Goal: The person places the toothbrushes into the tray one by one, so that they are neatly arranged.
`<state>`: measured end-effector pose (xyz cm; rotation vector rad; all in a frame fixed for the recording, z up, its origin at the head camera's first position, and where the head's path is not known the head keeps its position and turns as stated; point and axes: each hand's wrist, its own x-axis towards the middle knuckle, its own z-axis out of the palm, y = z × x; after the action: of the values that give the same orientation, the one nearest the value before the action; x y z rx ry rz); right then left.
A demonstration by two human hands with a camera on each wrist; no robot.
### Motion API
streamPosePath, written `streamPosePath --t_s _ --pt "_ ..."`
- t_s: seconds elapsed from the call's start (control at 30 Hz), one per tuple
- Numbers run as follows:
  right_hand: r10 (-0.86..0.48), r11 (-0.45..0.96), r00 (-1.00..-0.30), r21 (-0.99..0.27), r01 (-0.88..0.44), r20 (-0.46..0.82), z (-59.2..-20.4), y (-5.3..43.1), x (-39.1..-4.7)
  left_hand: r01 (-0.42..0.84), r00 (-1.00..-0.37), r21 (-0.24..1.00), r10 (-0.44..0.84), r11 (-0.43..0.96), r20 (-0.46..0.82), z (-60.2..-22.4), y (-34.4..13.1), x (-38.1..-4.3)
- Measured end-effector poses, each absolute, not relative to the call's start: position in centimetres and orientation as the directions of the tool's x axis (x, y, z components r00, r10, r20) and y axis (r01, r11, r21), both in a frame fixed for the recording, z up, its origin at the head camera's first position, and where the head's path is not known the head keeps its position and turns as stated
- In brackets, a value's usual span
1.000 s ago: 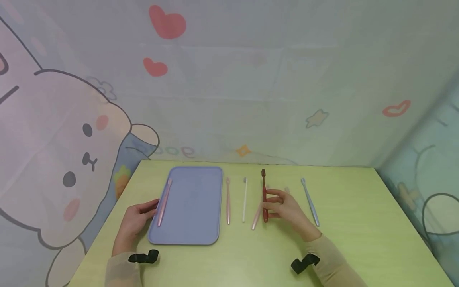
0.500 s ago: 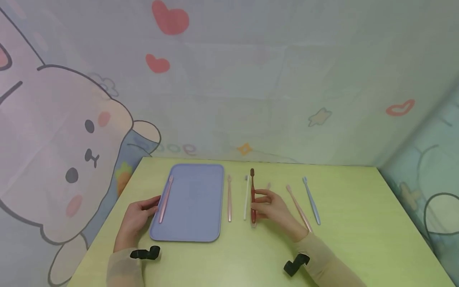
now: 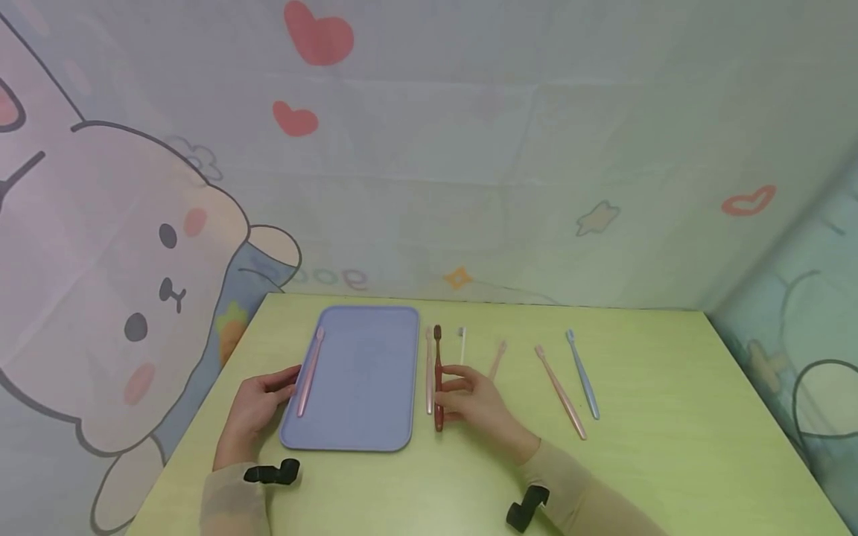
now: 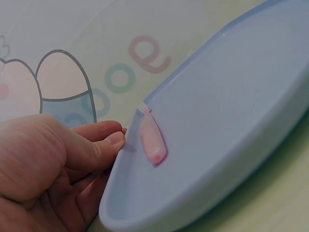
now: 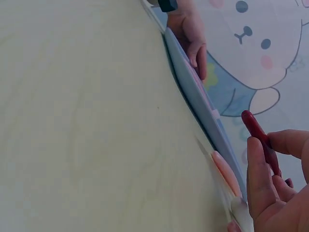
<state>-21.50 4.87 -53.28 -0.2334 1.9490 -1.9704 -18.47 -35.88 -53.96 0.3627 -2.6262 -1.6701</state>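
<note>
My right hand [image 3: 477, 402] holds a dark red toothbrush [image 3: 438, 361] by its handle between thumb and fingers, bristle end pointing to the back. It hovers just right of the blue tray [image 3: 365, 387], beside a pink toothbrush [image 3: 429, 365] lying along the tray's right side. At the tray's left rim, my left hand [image 3: 255, 406] pinches the edge between thumb and fingers, as the left wrist view shows. Another pink toothbrush [image 4: 153, 140] lies inside the tray near that rim. The right wrist view shows the red handle [image 5: 260, 135] between thumb and fingers.
Right of the tray, a white toothbrush [image 3: 462, 342] and a pink one [image 3: 497, 357] are partly hidden by the right hand. Farther right lie another pink toothbrush [image 3: 561, 393] and a blue toothbrush [image 3: 583, 376]. A patterned cloth [image 3: 429, 149] hangs behind the table.
My right hand has carried the red toothbrush leftward, past the white one, to near the tray's right side. The left hand has stayed at the tray's rim.
</note>
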Motion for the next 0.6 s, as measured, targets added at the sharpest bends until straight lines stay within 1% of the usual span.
streamPosePath --t_s 0.2,0.4,0.6 --pt "-0.381 -0.048 -0.918 -0.989 0.141 -0.112 -54.2 3.6 -21.0 -0.197 -0.971 0.893 -0.207 0.404 -0.120 -54.0 -35.8 -18.5" --pt "-0.387 -0.090 -0.917 -0.986 0.138 -0.093 -53.7 2.6 -20.4 -0.200 -0.970 0.889 -0.212 0.412 -0.120 -53.9 -35.6 -18.4" --pt "-0.401 -0.087 -0.911 -0.986 0.141 -0.095 -53.3 1.6 -20.0 -0.206 -0.969 0.892 -0.212 0.402 -0.128 -53.7 -35.6 -18.4"
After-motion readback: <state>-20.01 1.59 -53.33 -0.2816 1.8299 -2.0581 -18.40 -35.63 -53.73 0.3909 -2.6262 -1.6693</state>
